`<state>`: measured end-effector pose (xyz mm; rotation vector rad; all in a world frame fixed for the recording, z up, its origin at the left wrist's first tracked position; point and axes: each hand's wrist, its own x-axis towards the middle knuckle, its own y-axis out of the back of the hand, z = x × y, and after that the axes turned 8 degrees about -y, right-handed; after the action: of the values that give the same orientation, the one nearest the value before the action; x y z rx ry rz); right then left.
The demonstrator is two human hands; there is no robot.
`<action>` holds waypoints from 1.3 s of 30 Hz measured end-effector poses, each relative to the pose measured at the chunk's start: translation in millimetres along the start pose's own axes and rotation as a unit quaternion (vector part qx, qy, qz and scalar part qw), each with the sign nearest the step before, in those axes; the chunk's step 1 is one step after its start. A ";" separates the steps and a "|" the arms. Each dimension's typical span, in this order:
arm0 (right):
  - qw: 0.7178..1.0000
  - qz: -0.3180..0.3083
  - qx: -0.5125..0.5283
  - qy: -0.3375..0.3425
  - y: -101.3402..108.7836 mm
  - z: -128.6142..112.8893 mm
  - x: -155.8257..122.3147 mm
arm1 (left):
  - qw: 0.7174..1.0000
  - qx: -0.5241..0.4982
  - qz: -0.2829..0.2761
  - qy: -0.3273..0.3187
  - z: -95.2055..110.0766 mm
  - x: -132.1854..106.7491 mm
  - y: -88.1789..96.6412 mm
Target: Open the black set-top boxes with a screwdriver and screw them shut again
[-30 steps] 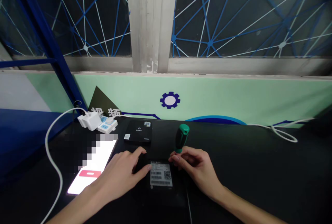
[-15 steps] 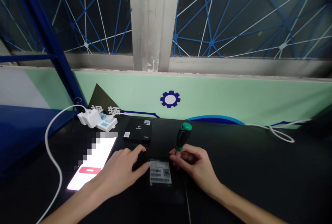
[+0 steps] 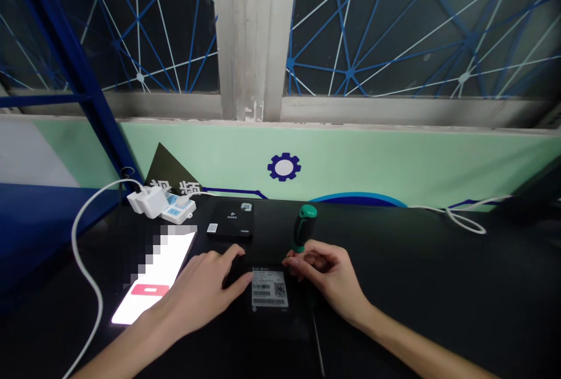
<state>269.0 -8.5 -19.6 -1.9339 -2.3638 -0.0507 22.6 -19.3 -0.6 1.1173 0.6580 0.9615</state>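
Observation:
A black box with a grey printed label (image 3: pixel 269 289) lies label-up on the dark table. My left hand (image 3: pixel 204 282) rests at its left side, thumb and index finger spread apart, the thumb tip by the label's upper left corner. A screwdriver (image 3: pixel 305 228) with a green and black handle stands nearly upright at the box's upper right. My right hand (image 3: pixel 335 271) pinches it low, just under the handle. Its shaft and tip are hidden by my fingers and the dark surface.
Behind my left hand sits a second black box (image 3: pixel 230 221) with small stickers. A lit phone-like screen (image 3: pixel 164 268) lies at left, partly under my forearm. A power strip (image 3: pixel 179 210) with a white adapter (image 3: pixel 151 200) and white cable (image 3: pixel 97 285) stands at back left. A thin grey line (image 3: pixel 317 338) runs toward me.
The view has shifted slightly. The screwdriver handle leans a little less to the right and shows turned or tilted. My left hand keeps its place by the box.

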 end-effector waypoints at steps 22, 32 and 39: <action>0.995 0.085 0.026 0.042 4.5 -4.5 2.9 | 1.000 -0.010 -0.003 0.012 1.0 0.1 1.7; 0.994 0.106 0.011 0.032 5.5 -0.2 5.3 | 1.000 -0.017 -0.010 0.014 3.7 -0.3 5.4; 0.994 0.062 -0.087 0.025 11.3 -3.0 1.1 | 1.000 -0.012 0.000 0.014 2.5 -1.2 2.3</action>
<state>279.9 -5.5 -16.8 -2.1241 -2.2700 -0.3025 23.5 -21.2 2.3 1.0841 0.6681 0.9836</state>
